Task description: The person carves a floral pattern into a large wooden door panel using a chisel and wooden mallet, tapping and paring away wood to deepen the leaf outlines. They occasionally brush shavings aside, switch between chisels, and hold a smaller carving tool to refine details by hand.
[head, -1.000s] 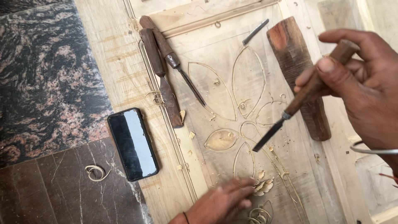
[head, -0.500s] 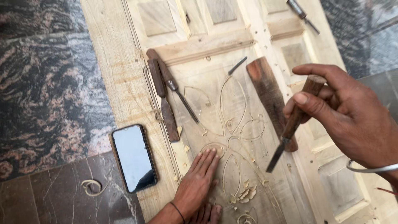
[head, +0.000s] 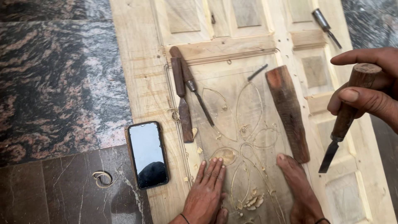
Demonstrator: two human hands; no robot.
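My right hand is closed around the wooden handle of a chisel. It holds the blade pointing down in the air over the right side of a pale wooden door panel. My left hand lies flat, fingers together, on the panel beside a carved leaf pattern and holds nothing. A bare foot rests on the carving just right of that hand. Small wood chips lie between them.
Two wooden-handled chisels lie side by side on the panel's left part, and a dark wooden block lies to their right. Another chisel is at the top right. A phone and a shaving curl lie on the stone floor.
My left hand slid up and flattened on the panel. My right hand carried the chisel to the right, away from the carving. A foot has come into view on the panel.
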